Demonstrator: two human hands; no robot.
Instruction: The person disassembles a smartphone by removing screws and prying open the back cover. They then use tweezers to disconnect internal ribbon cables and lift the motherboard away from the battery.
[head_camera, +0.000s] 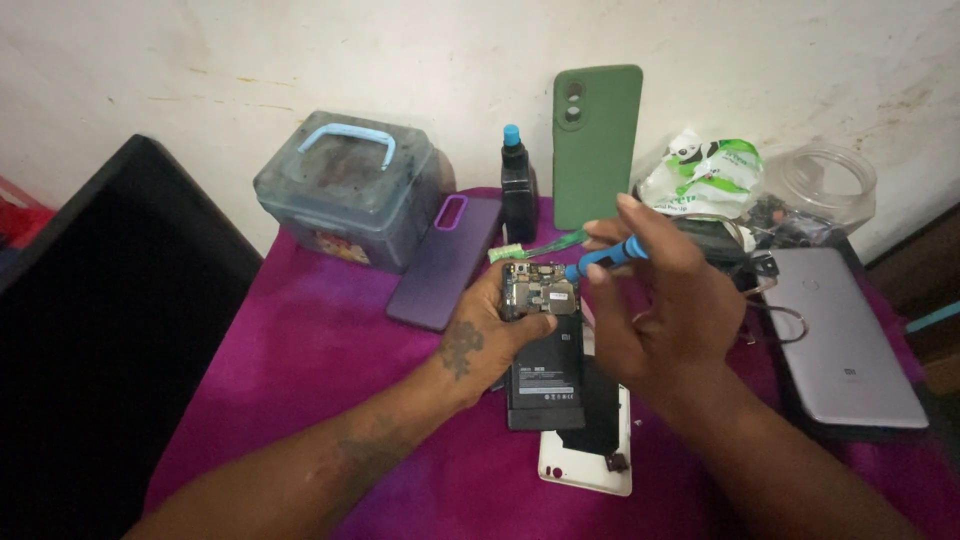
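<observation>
My left hand (485, 335) grips an opened black phone (543, 345) by its left edge, thumb lying across the middle. The phone's circuit board shows at the top and its black battery below. My right hand (655, 305) holds a blue-handled screwdriver (607, 259) whose tip meets the upper right of the circuit board. A white back cover (590, 462) lies under the phone on the magenta cloth (300, 350).
A purple phone (445, 262) leans on a clear box with a blue handle (345, 188). A black bottle (518, 190) and green phone case (596, 145) stand against the wall. A silver phone (845, 335), jar (828, 185) and plastic packet (705, 175) sit right. A black screen (100, 330) fills the left.
</observation>
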